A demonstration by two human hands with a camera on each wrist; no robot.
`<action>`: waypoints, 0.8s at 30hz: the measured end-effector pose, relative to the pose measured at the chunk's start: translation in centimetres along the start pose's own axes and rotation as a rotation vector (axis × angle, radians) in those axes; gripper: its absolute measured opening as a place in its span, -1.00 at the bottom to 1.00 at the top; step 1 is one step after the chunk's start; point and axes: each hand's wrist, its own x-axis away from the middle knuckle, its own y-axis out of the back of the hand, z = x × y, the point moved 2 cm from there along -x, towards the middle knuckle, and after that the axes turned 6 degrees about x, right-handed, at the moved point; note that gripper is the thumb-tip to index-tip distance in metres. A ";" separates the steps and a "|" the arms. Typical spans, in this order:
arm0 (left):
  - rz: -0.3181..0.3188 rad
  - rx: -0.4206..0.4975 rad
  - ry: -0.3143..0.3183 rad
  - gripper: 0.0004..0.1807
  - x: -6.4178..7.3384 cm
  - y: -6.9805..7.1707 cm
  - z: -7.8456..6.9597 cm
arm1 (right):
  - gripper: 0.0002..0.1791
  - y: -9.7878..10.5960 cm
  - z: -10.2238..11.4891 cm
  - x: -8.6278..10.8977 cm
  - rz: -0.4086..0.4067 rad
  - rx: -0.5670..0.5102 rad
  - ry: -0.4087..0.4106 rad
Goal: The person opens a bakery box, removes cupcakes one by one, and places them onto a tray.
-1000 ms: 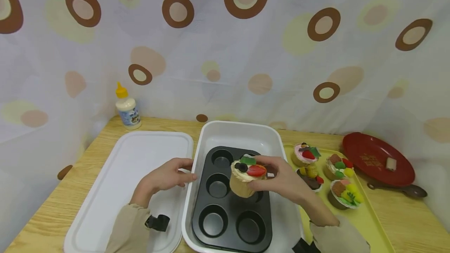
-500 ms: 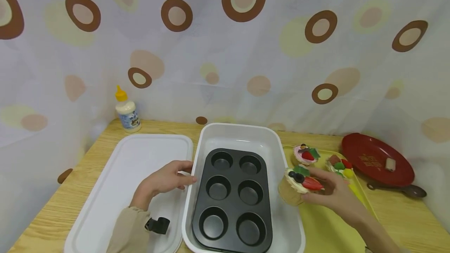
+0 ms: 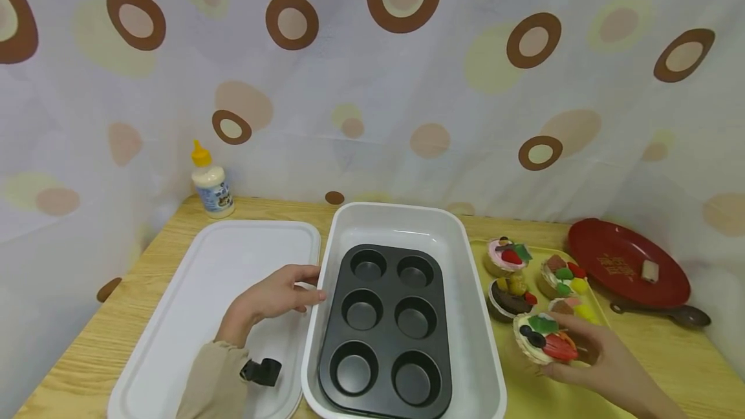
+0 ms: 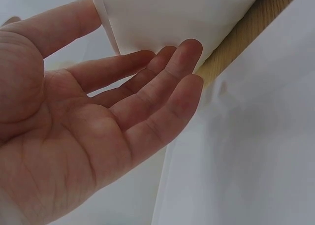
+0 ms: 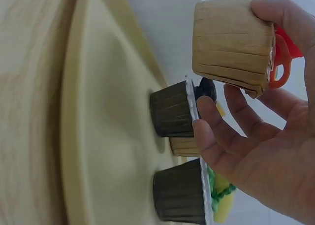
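Note:
A cupcake [image 3: 544, 340] topped with cream, a strawberry, dark berries and a green leaf is pinched in my right hand [image 3: 605, 361]. Its tan paper cup [image 5: 231, 40] shows from the side in the right wrist view, held above the yellow tray [image 5: 113, 116]. Several other decorated cupcakes [image 3: 509, 299] stand on that tray, just behind the held one. My left hand [image 3: 279, 299] is at the left rim of the white basin [image 3: 401, 212], thumb and forefinger touching the edge. In the left wrist view its fingers [image 4: 167, 107] are relaxed, next to the basin's outer wall.
Inside the basin lies a dark muffin tin [image 3: 387, 309] with bare cups. A white lid-like tray [image 3: 256, 244] is on the left, and a bottle with a yellow cap [image 3: 213, 187] stands behind it. A red plate [image 3: 625, 264] and a dark spoon [image 3: 687, 315] are at the right.
My right hand has carried the cupcake from over the muffin tin rightward to the yellow tray. The left hand has stayed at the basin's rim.

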 end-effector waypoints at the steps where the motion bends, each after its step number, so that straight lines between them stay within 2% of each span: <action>1: 0.001 0.000 0.000 -0.44 0.0 0.0 0.0 | -0.25 0.0 -0.1 0.1 0.028 0.005 -0.027; 3: 0.002 0.000 -0.002 -0.44 0.0 0.0 -0.1 | -0.26 0.0 -0.4 0.4 0.083 0.003 -0.062; 5: 0.003 -0.001 -0.006 -0.43 0.0 0.1 -0.1 | -0.27 -0.2 -0.6 0.7 0.105 -0.001 -0.055; 8: 0.005 -0.002 -0.010 -0.44 0.0 0.1 -0.2 | -0.23 -0.7 -0.9 0.9 0.110 0.009 -0.085; 13: 0.008 -0.003 -0.012 -0.43 -0.1 0.0 0.0 | -0.13 -1.5 -1.4 1.0 0.086 0.027 -0.211; 17: 0.006 -0.004 -0.012 -0.44 0.0 0.0 0.1 | -0.12 -1.6 -2.0 1.1 0.077 0.042 -0.206; 24: 0.011 -0.002 -0.014 -0.46 0.0 0.0 0.1 | -0.12 -1.4 -2.9 1.1 0.125 -0.015 -0.220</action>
